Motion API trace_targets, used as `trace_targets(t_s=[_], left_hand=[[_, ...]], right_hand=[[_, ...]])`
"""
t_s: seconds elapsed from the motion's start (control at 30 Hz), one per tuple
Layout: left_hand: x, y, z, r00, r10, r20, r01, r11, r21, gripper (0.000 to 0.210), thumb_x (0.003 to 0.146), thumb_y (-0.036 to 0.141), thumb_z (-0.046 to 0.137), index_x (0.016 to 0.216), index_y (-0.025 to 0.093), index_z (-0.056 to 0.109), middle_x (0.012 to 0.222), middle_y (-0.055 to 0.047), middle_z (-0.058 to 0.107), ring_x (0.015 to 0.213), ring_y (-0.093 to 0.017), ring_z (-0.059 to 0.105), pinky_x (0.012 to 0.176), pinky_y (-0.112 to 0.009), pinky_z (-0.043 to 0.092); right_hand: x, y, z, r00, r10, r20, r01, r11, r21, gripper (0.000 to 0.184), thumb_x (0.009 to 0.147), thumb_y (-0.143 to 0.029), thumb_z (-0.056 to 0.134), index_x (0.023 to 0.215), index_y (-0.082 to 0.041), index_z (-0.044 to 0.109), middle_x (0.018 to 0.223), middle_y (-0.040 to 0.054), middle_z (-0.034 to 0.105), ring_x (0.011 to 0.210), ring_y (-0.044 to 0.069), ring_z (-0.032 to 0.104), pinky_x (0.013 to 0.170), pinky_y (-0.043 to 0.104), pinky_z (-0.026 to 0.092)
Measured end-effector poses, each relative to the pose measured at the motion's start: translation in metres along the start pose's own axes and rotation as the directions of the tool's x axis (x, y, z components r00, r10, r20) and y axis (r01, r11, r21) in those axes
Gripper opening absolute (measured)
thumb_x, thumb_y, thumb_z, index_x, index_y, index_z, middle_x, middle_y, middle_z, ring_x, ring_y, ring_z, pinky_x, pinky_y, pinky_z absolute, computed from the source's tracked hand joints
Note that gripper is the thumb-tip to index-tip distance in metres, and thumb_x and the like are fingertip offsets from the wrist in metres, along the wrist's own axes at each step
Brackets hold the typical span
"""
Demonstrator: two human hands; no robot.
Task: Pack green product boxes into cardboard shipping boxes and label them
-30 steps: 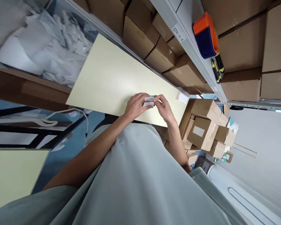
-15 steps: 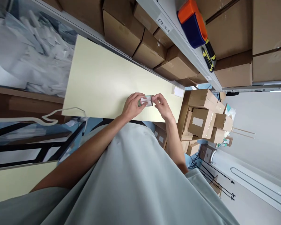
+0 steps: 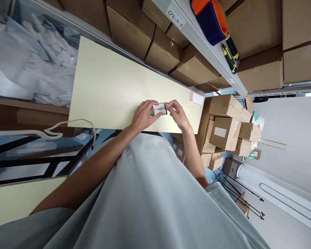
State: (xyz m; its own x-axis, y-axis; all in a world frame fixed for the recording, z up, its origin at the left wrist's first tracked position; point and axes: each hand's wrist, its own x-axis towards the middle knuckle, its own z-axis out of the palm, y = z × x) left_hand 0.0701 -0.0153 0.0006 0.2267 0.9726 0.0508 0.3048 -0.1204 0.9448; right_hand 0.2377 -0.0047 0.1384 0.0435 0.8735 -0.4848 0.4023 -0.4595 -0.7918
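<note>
A small white box [image 3: 159, 109] with green and pink edges and a dark right end is held just above the pale yellow tabletop [image 3: 106, 83]. My left hand [image 3: 143, 116] is closed around its left part, thumb along the near side and fingers on the far side. At the box's dark right end, my right hand [image 3: 178, 114] has its fingers bent, the tips pinched against that end. Whether a flap or something small is between those fingertips is too small to tell. A white card-like piece [image 3: 197, 98] lies at the table's right end.
Cardboard boxes [image 3: 166, 52] line the shelf behind the table. An orange and blue holder [image 3: 209, 22] and yellow-black cutters [image 3: 229, 58] are on the upper shelf. More cartons [image 3: 224, 133] are stacked at right. White plastic wrapping [image 3: 33, 58] fills a carton at left.
Both hands and the small box have shifted slightly left. The left thumb sits lower on the box, leaving more of its white face visible. My view has turned a little.
</note>
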Motion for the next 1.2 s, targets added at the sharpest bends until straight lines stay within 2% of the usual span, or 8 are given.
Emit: trace_targets(t_s=[0.13, 0.3, 0.53, 0.7, 0.83, 1.0, 1.2], left_hand=[[-0.003, -0.003, -0.001, 1.0, -0.022, 0.002, 0.022, 1.0, 0.005, 0.051, 0.093, 0.042, 0.089, 0.138, 0.028, 0.068, 0.139, -0.01, 0.077, 0.128, -0.034, 0.073, 0.114, -0.048, 0.057], [-0.006, -0.008, -0.004, 1.0, 0.012, 0.0, -0.012, 1.0, -0.001, 0.063, 0.085, 0.045, 0.097, 0.14, 0.03, 0.07, 0.143, -0.009, 0.076, 0.134, -0.035, 0.072, 0.117, -0.048, 0.057], [-0.004, -0.003, -0.006, 0.999, 0.032, -0.008, -0.032, 0.999, 0.01, 0.045, 0.093, 0.044, 0.088, 0.133, 0.03, 0.075, 0.146, -0.008, 0.076, 0.136, -0.033, 0.073, 0.119, -0.048, 0.058], [-0.004, 0.002, -0.007, 1.0, -0.01, -0.012, 0.01, 1.0, 0.029, 0.044, 0.093, 0.043, 0.086, 0.133, 0.03, 0.075, 0.144, -0.008, 0.077, 0.135, -0.033, 0.073, 0.119, -0.049, 0.058], [-0.003, 0.001, -0.009, 1.0, -0.014, -0.01, 0.014, 0.999, 0.029, 0.043, 0.093, 0.043, 0.085, 0.132, 0.029, 0.074, 0.142, -0.008, 0.077, 0.133, -0.032, 0.073, 0.118, -0.047, 0.058], [-0.007, 0.001, -0.012, 1.0, -0.021, 0.018, 0.021, 1.0, 0.008, 0.045, 0.093, 0.041, 0.084, 0.135, 0.029, 0.071, 0.146, -0.008, 0.075, 0.137, -0.033, 0.071, 0.122, -0.048, 0.056], [-0.01, 0.005, -0.013, 0.994, -0.102, 0.027, 0.104, 0.993, -0.049, 0.05, 0.092, 0.037, 0.082, 0.138, 0.028, 0.068, 0.153, -0.01, 0.071, 0.143, -0.031, 0.068, 0.121, -0.048, 0.058]], right_hand=[[-0.001, 0.002, -0.001, 1.0, -0.016, 0.021, 0.015, 1.0, 0.022, 0.042, 0.105, -0.065, 0.068, 0.095, -0.028, 0.05, 0.106, -0.0003, 0.065, 0.102, 0.018, 0.058, 0.084, 0.027, 0.048], [-0.001, 0.004, -0.002, 0.999, -0.025, 0.021, 0.024, 0.999, 0.031, 0.042, 0.105, -0.065, 0.067, 0.096, -0.028, 0.051, 0.105, -0.0003, 0.065, 0.105, 0.018, 0.059, 0.086, 0.027, 0.049], [0.008, 0.014, -0.003, 0.993, -0.111, 0.033, 0.11, 0.993, 0.038, 0.047, 0.104, -0.071, 0.067, 0.096, -0.028, 0.052, 0.101, -0.0006, 0.063, 0.1, 0.018, 0.06, 0.087, 0.03, 0.051], [0.017, 0.028, -0.007, 0.991, -0.134, 0.008, 0.134, 0.991, -0.007, 0.045, 0.104, -0.07, 0.067, 0.096, -0.028, 0.053, 0.1, -0.0001, 0.063, 0.103, 0.019, 0.061, 0.09, 0.031, 0.054], [0.022, 0.04, -0.013, 0.991, -0.137, 0.001, 0.137, 0.99, 0.019, 0.046, 0.102, -0.071, 0.068, 0.096, -0.028, 0.054, 0.099, -0.0013, 0.061, 0.099, 0.018, 0.064, 0.095, 0.034, 0.058], [0.028, 0.047, -0.016, 0.993, -0.114, 0.031, 0.111, 0.99, 0.092, 0.05, 0.096, -0.074, 0.074, 0.095, -0.027, 0.055, 0.103, -0.0012, 0.063, 0.106, 0.018, 0.067, 0.1, 0.035, 0.063], [0.035, 0.059, -0.012, 1.0, -0.012, 0.029, 0.005, 0.977, 0.214, 0.055, 0.09, -0.076, 0.083, 0.095, -0.026, 0.058, 0.104, -0.0004, 0.066, 0.108, 0.021, 0.076, 0.106, 0.04, 0.066]])
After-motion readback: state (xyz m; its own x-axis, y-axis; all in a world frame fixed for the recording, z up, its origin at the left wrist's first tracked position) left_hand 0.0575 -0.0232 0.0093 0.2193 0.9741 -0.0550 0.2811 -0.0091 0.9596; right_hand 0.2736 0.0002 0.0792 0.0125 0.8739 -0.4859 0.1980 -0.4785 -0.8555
